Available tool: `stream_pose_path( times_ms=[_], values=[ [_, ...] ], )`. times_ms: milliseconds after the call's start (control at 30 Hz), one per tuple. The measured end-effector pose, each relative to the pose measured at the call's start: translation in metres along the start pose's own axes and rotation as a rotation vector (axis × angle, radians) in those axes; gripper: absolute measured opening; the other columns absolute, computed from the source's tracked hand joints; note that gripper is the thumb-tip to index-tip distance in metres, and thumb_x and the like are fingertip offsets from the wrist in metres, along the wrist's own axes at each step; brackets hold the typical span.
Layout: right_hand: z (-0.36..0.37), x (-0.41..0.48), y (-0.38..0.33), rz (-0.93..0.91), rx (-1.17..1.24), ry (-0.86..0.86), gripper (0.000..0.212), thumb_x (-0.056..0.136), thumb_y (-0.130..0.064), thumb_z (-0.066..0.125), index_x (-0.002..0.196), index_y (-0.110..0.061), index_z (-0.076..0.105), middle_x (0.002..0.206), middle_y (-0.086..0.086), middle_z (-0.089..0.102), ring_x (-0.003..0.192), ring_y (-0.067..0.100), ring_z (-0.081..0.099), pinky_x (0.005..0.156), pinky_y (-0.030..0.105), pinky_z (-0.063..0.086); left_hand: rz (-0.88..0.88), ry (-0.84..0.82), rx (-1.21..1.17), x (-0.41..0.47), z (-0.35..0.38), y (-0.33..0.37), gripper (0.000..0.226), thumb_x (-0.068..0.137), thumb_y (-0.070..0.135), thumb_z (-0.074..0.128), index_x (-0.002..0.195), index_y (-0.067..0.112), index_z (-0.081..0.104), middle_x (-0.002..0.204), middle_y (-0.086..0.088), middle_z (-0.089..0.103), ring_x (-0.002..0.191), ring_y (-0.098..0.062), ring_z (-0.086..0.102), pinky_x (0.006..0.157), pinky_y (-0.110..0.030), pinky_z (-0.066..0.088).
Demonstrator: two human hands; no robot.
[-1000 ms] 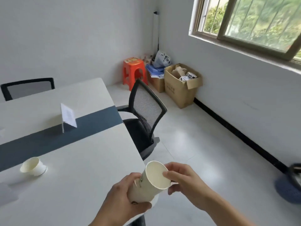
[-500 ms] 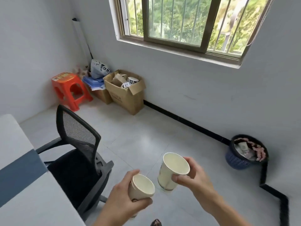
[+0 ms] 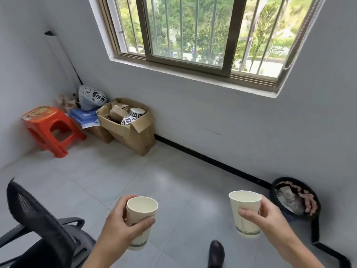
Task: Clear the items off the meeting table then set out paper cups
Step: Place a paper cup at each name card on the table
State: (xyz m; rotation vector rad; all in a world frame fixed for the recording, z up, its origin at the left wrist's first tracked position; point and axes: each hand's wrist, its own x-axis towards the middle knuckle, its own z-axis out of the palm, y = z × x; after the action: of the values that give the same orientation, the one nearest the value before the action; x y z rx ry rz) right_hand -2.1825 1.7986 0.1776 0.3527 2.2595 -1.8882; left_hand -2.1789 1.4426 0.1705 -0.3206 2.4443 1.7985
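1. Nearest the camera, the left hand (image 3: 123, 222) was wrapped around the left paper cup (image 3: 140, 219), thumb on the near side and fingers on the far side, clamped on its wall. The cup stood nearly upright in the air, mouth up, its long axis close to vertical with the base tipped slightly toward the person.
2. Well apart from it, the right hand (image 3: 267, 217) gripped the right paper cup (image 3: 245, 213) from its right side, thumb across the front, closed on the cup's upper half. That cup also pointed mouth up, its long axis near vertical and leaning a little, with the green band at its base lowest.
3. Both cups looked empty and were held over bare floor, not over any table; the meeting table was out of view.
4. Below the hands a dark shoe (image 3: 216, 254) showed on the tiles, and a black mesh chair (image 3: 36, 225) sat at the lower left.
5. Just beyond the right hand, a dark waste bin (image 3: 278, 187) with rubbish in it stood against the wall.
6. Farther off, a cardboard box (image 3: 133, 134) and an orange stool (image 3: 52, 128) filled the corner under the window (image 3: 193, 31).
7. I judged the step to be carrying one cup in each hand. Whether they were headed for the bin or the table I could not tell.
8. Binning would call for reaching the right cup over the rim and letting go; setting out would call for turning back to the table and placing each cup base-down.
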Motion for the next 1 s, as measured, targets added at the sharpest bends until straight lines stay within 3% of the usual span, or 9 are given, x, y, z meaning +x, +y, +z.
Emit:
stream_pose_path(
  times_ms=[133, 267, 367, 533, 633, 733, 900, 1000],
  values=[
    [0.002, 0.104, -0.022, 0.008, -0.095, -0.102, 0.08, 0.034, -0.058, 0.087, 0.102, -0.02, 0.067, 0.091, 0.002, 0.075, 0.085, 0.014, 0.069, 0.076, 0.031, 0.052, -0.028, 0.097, -0.009, 0.075, 0.0, 0.007, 0.073, 0.036, 0.044, 0.086, 0.103, 0.028, 0.062, 0.091, 0.005, 0.073, 0.08, -0.009, 0.068, 0.066, -0.015, 0.055],
    [0.027, 0.218, -0.064, 0.002, -0.167, -0.254, 0.052, 0.055, -0.038, 0.081, 0.102, -0.024, 0.065, 0.087, -0.006, 0.073, 0.075, 0.003, 0.067, 0.07, 0.023, 0.05, -0.035, 0.222, -0.02, 0.144, -0.01, 0.027, 0.073, 0.037, 0.044, 0.085, 0.104, 0.027, 0.062, 0.091, -0.001, 0.073, 0.083, -0.014, 0.068, 0.065, -0.018, 0.055],
    [0.064, 0.296, -0.101, -0.054, -0.238, -0.384, 0.042, 0.068, -0.029, 0.085, 0.104, -0.027, 0.063, 0.086, -0.011, 0.072, 0.076, -0.001, 0.067, 0.066, 0.017, 0.048, -0.041, 0.329, -0.054, 0.18, -0.028, 0.039, 0.073, 0.037, 0.047, 0.084, 0.105, 0.03, 0.06, 0.095, 0.01, 0.072, 0.083, -0.008, 0.068, 0.07, -0.022, 0.057],
    [0.157, 0.39, -0.154, -0.13, -0.349, -0.613, 0.038, 0.073, -0.025, 0.083, 0.105, -0.027, 0.061, 0.093, -0.006, 0.072, 0.079, 0.001, 0.067, 0.069, 0.018, 0.048, -0.153, 0.549, -0.096, 0.204, -0.07, 0.02, 0.092, 0.022, 0.062, 0.089, 0.103, 0.028, 0.061, 0.096, 0.014, 0.073, 0.082, -0.004, 0.068, 0.069, -0.009, 0.052],
    [0.222, 0.434, -0.168, -0.145, -0.406, -0.731, 0.039, 0.074, -0.027, 0.083, 0.106, -0.025, 0.061, 0.091, -0.005, 0.072, 0.081, 0.004, 0.068, 0.072, 0.021, 0.049, -0.257, 0.674, -0.112, 0.222, -0.103, -0.003, 0.101, 0.015, 0.074, 0.083, 0.102, 0.029, 0.062, 0.094, 0.004, 0.075, 0.09, -0.014, 0.069, 0.076, -0.021, 0.055],
    [0.293, 0.473, -0.182, -0.16, -0.449, -0.797, 0.04, 0.073, -0.031, 0.083, 0.106, -0.025, 0.061, 0.093, -0.005, 0.072, 0.082, 0.005, 0.068, 0.072, 0.02, 0.051, -0.284, 0.755, -0.159, 0.257, -0.147, -0.02, 0.105, 0.014, 0.072, 0.084, 0.106, 0.027, 0.062, 0.102, -0.001, 0.072, 0.098, -0.02, 0.067, 0.084, -0.033, 0.052],
    [0.398, 0.518, -0.24, -0.184, -0.453, -0.911, 0.055, 0.06, -0.046, 0.082, 0.107, -0.026, 0.061, 0.095, -0.005, 0.072, 0.082, 0.002, 0.067, 0.067, 0.011, 0.051, -0.28, 0.787, -0.176, 0.331, -0.231, -0.004, 0.089, 0.029, 0.052, 0.086, 0.109, 0.024, 0.06, 0.103, 0.001, 0.071, 0.085, -0.001, 0.068, 0.072, -0.02, 0.053],
    [0.451, 0.548, -0.272, -0.219, -0.443, -0.957, 0.056, 0.059, -0.047, 0.082, 0.106, -0.026, 0.062, 0.091, -0.007, 0.072, 0.079, 0.0, 0.066, 0.067, 0.01, 0.05, -0.259, 0.816, -0.176, 0.37, -0.28, 0.001, 0.087, 0.034, 0.052, 0.085, 0.113, 0.027, 0.059, 0.102, 0.002, 0.072, 0.091, -0.005, 0.068, 0.074, -0.021, 0.051]
  ],
)
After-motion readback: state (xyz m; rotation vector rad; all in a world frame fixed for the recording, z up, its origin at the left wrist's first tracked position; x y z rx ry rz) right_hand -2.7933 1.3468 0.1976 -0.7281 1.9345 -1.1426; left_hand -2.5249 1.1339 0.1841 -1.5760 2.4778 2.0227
